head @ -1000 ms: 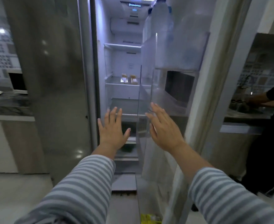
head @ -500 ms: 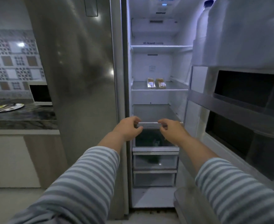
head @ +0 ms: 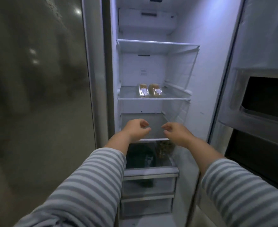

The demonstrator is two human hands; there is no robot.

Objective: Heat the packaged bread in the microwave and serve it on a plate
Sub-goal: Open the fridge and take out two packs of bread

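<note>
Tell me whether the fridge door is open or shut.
Open. The lit fridge interior shows, two bread packages sit on a shelf, and the door is swung out to the right.

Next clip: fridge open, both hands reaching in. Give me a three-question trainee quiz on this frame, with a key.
1. True or false: the left hand grips a bread package.
2. How many bread packages lie on the middle shelf?
3. The right hand is: A) holding a bottle B) loosely curled, holding nothing C) on the fridge door.

Key: 1 false; 2 two, side by side; 3 B.
</note>
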